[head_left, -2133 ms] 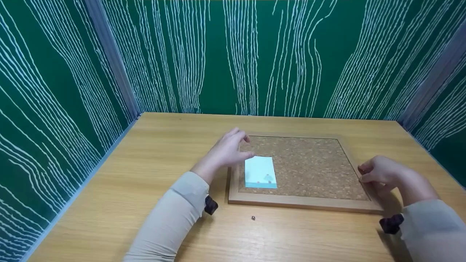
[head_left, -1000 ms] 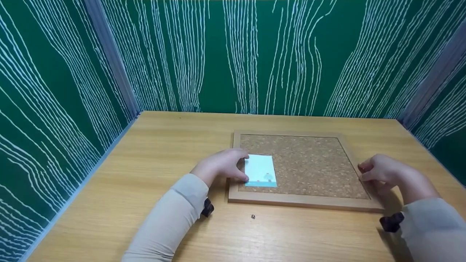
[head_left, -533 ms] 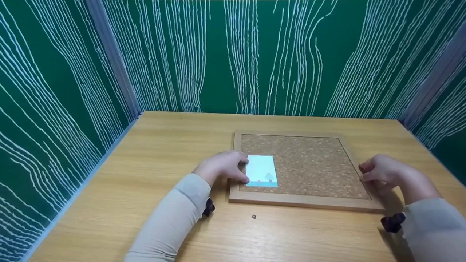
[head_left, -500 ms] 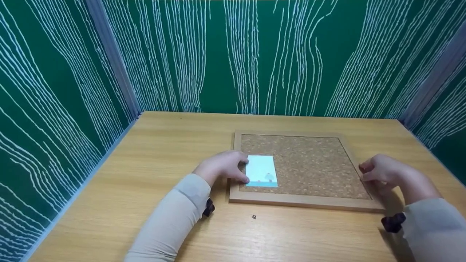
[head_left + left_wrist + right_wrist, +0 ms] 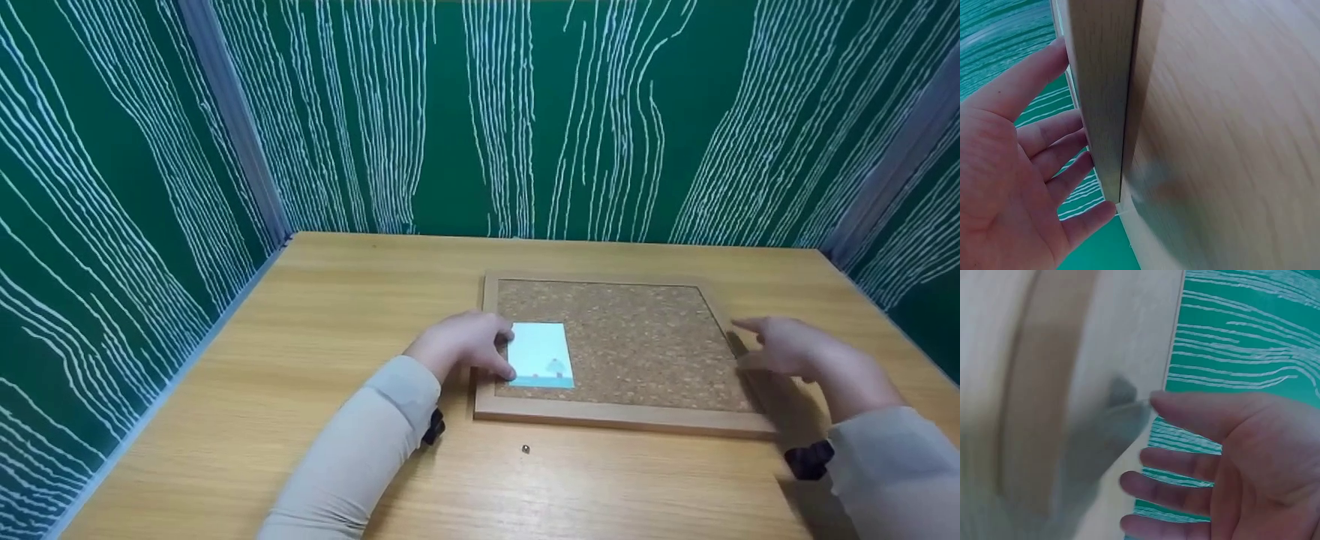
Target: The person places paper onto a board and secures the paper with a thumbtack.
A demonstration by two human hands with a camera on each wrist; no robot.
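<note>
Points picture card's (image 5: 538, 351) blue-banded end toward corkboard's (image 5: 637, 345) near edge, lengthwise near-to-far; touches card's left edge with spread left hand (image 5: 461, 343), has uncurled right hand (image 5: 804, 352) beside corkboard.

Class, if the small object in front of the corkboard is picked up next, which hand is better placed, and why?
Probably the right hand: it looks free, beside the corkboard. The left hand is nearer the small object, but occupied at the left edge of the card.
</note>
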